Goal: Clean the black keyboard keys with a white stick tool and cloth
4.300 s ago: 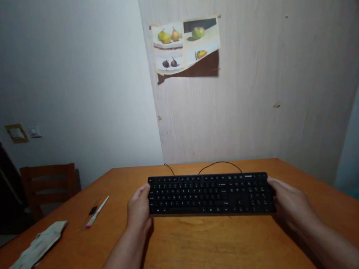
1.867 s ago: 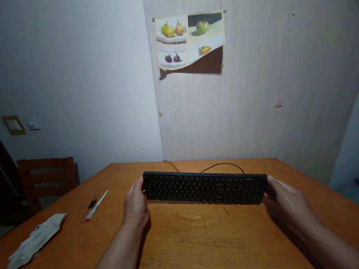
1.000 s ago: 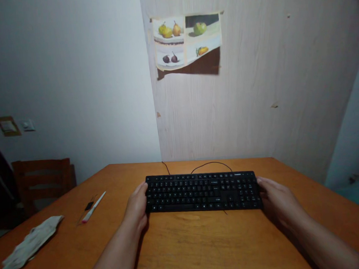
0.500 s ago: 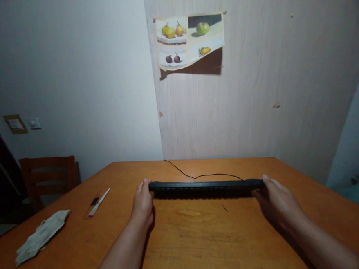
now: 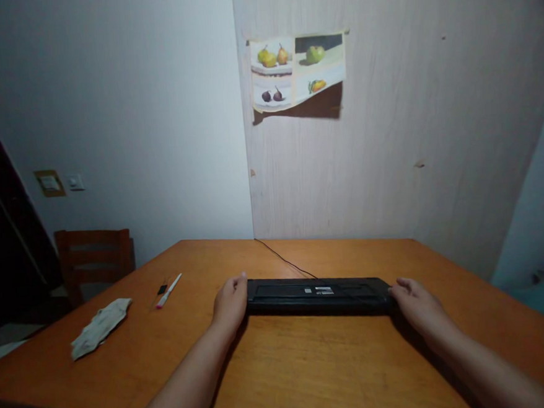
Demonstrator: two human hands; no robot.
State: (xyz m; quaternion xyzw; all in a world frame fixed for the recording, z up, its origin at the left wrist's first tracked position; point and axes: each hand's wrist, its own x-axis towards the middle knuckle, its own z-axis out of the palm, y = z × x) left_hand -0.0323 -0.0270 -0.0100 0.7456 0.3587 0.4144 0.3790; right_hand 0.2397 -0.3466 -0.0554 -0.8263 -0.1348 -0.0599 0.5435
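A black keyboard [image 5: 288,296] spans the space between my hands, its underside with small white labels facing me. My left hand [image 5: 231,301] is closed on its left end, the thumb along the top edge. At the other end my right hand [image 5: 416,299] grips the right corner between thumb and fingers. The keys are hidden on the far side. A thin black cable [image 5: 285,260] runs from behind the keyboard to the table's back edge.
On the wooden table [image 5: 293,370], to the left, lie a crumpled pale cloth [image 5: 101,328], a white brush-like stick with a pink end [image 5: 169,291] and a small black item [image 5: 162,289]. A wooden chair [image 5: 94,257] stands beyond the left edge; fruit pictures [image 5: 297,71] hang on the wall.
The keyboard has been tilted, so its labelled underside now shows instead of its thin edge and keys. Both hands keep hold of it. The view has shifted slightly left.
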